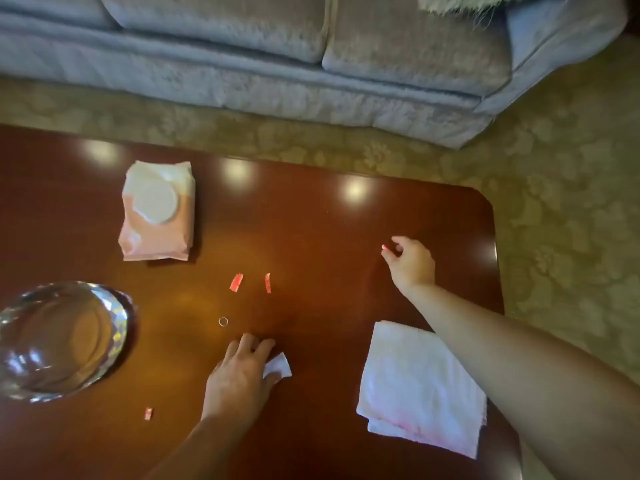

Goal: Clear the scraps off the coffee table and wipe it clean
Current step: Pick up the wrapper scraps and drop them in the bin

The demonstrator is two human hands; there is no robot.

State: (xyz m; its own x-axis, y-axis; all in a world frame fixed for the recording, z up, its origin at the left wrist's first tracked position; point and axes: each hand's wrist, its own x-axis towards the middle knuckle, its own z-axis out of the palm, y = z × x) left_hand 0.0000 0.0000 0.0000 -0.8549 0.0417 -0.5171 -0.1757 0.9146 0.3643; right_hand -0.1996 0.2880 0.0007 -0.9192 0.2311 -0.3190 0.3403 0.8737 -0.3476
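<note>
On the glossy brown coffee table (329,220), my right hand (412,263) pinches a small red scrap (383,247) between thumb and fingertips at the right. My left hand (242,375) lies near the front middle with a white paper scrap (278,366) under its fingers. Two red scraps (236,283) (268,283) lie side by side in the middle, and a third small red scrap (148,413) lies near the front left. A small metal ring (223,321) rests just beyond my left hand.
A pink pack of wet wipes (157,213) lies at the back left. A clear glass bowl (59,341) stands at the left edge. A folded white cloth (420,389) lies under my right forearm. Beyond the table are patterned carpet and a grey sofa (277,64).
</note>
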